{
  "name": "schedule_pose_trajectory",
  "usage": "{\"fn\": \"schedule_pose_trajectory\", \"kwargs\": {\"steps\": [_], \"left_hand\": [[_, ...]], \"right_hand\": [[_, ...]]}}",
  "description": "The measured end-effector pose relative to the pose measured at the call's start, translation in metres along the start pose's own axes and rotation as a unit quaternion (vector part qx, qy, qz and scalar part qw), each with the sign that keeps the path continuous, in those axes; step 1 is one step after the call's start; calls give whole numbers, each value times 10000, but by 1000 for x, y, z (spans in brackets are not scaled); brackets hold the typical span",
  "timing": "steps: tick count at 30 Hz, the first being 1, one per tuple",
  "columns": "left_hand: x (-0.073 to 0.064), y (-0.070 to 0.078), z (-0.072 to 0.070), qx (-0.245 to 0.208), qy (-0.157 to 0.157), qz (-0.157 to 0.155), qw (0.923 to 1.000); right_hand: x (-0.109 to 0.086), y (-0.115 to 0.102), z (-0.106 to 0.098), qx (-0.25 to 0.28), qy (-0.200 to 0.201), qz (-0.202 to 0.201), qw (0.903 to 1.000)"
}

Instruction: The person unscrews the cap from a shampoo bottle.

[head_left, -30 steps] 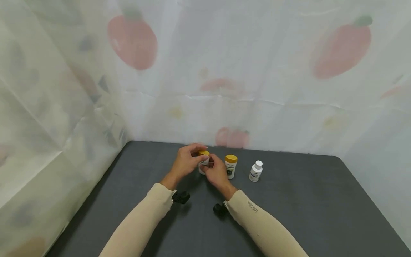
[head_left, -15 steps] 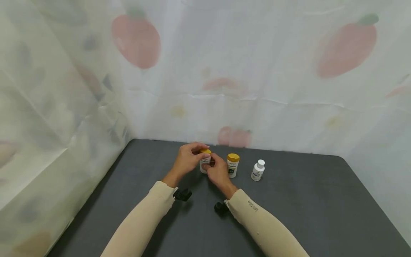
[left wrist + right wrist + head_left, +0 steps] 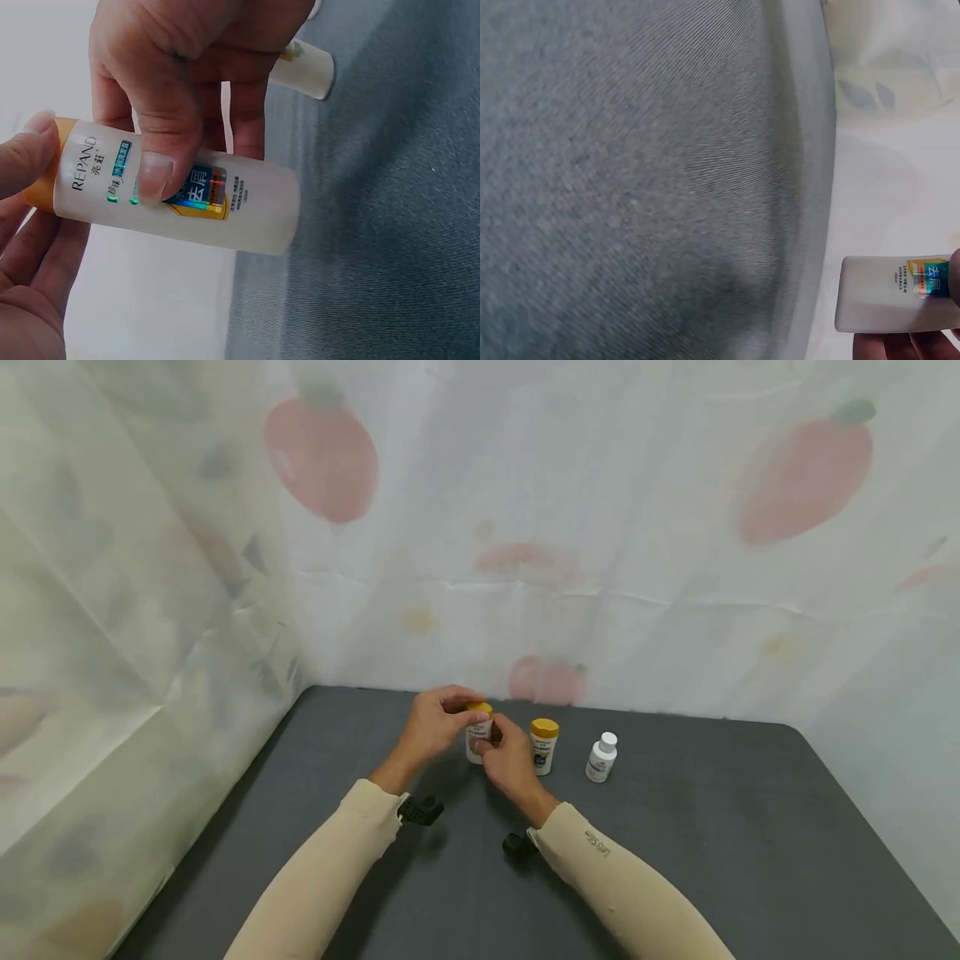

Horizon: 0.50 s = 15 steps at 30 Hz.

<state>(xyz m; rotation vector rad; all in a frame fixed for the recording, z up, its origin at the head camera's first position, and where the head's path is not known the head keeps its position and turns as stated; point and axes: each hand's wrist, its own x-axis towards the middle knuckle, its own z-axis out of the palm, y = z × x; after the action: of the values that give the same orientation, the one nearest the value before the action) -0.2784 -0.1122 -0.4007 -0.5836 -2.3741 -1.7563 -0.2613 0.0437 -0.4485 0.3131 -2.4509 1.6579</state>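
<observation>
Both hands meet on a white shampoo bottle (image 3: 478,750) with a yellow cap (image 3: 49,166), at the back of the table. My left hand (image 3: 433,727) pinches the cap, thumb on its near side and fingers around the far side. Lower down, my right hand (image 3: 514,767) grips the bottle's body, its thumb lying across the label. The left wrist view shows the printed front with blue and gold patches. In the right wrist view only the lower part of the bottle shows, with fingers (image 3: 900,346) beneath it.
A second white bottle with a yellow cap (image 3: 543,729) stands just right of my right hand. Farther right is a small white bottle with a white cap (image 3: 601,758). The dark grey table (image 3: 675,843) ends at a fruit-print curtain (image 3: 637,527).
The left hand has risen slightly with the bottle's cap end, still on the cap. The right hand keeps its grip on the body. The head view has shifted a little.
</observation>
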Motion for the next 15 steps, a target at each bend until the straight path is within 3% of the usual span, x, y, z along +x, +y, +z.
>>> {"fn": "schedule_pose_trajectory", "kwargs": {"steps": [9, 15], "left_hand": [[1, 18, -5, -250, -101, 85, 9996], [3, 29, -7, -303, -183, 118, 9993]], "right_hand": [[-7, -17, -13, 372, -42, -118, 9992], [-9, -28, -23, 315, -72, -185, 9993]]}}
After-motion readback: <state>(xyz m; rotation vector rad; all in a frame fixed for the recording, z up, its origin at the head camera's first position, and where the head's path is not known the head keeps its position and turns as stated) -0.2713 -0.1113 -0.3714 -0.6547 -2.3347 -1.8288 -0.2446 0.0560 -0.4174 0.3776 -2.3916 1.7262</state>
